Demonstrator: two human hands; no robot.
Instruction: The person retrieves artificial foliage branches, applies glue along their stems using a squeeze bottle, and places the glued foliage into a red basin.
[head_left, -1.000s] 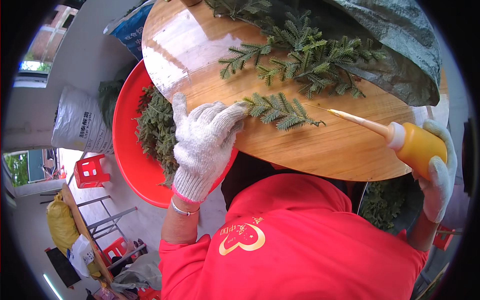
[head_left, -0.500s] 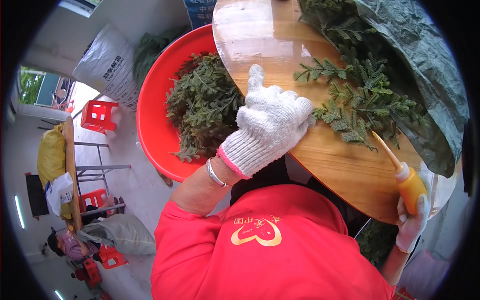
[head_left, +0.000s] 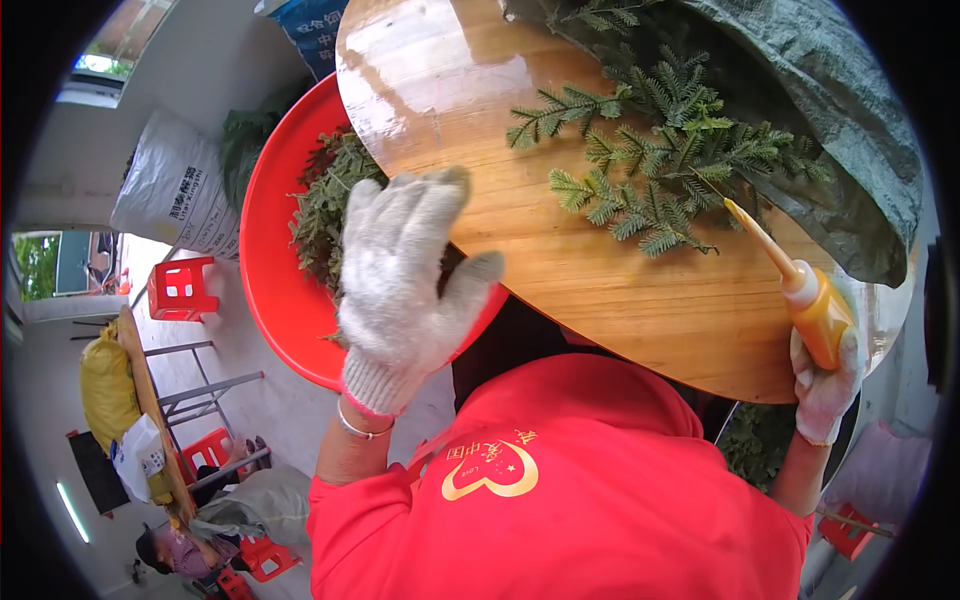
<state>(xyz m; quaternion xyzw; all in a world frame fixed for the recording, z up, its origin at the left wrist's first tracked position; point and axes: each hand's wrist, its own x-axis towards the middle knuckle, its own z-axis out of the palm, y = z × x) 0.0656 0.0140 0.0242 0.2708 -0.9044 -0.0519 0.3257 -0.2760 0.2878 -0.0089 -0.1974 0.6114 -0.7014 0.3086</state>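
My left hand (head_left: 405, 265), in a white knitted glove with a pink cuff edge, hovers over the near side of a red basin (head_left: 262, 235). Its fingers are stretched and the thumb stands apart, with nothing held. Green artificial-looking fir sprigs (head_left: 325, 205) fill the basin, partly hidden behind the glove. At the right table edge my gloved right hand (head_left: 828, 375) is wrapped round a squeeze bottle (head_left: 822, 318) of yellow-orange content. Its long nozzle tilts up and left, close to a fir branch (head_left: 660, 185) lying on the wooden table (head_left: 560, 300).
Grey-green sheeting (head_left: 850, 130) covers the table's far right, with more greenery beneath. A white sack (head_left: 180, 190) and a red stool (head_left: 182, 288) stand left. Farther back, a person (head_left: 185, 550) sits by a bench holding a yellow sack (head_left: 108, 380).
My left hand has moved left from the table edge to over the basin, and its curled fingers have opened. My right hand still holds the bottle. The whole view has shifted slightly.
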